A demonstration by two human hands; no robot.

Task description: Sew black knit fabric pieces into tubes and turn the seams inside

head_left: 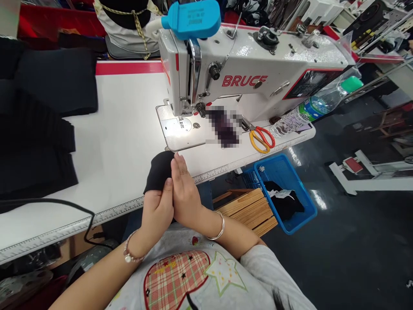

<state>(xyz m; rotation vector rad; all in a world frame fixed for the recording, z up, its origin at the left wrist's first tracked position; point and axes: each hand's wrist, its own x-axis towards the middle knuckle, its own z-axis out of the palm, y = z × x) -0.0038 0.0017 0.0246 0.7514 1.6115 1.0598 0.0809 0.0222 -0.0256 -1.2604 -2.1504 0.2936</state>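
Note:
A piece of black cloth covers the fingers of my left hand at the front edge of the sewing table. The left thumb stays outside the cloth, while the covered fingers are hidden. My right hand lies flat against the cloth's right side, fingers straight and together, touching the left thumb. Just beyond the hands stands a white sewing machine with its metal needle plate. Scissors with red and orange handles rest on the table to the right.
Stacked black fabric occupies the table's left side. A plastic bottle lies beside the machine. A blurred dark patch sits under the machine arm. On the floor, a blue basket holds cloth near a wooden stool. A black cable crosses the front-left edge.

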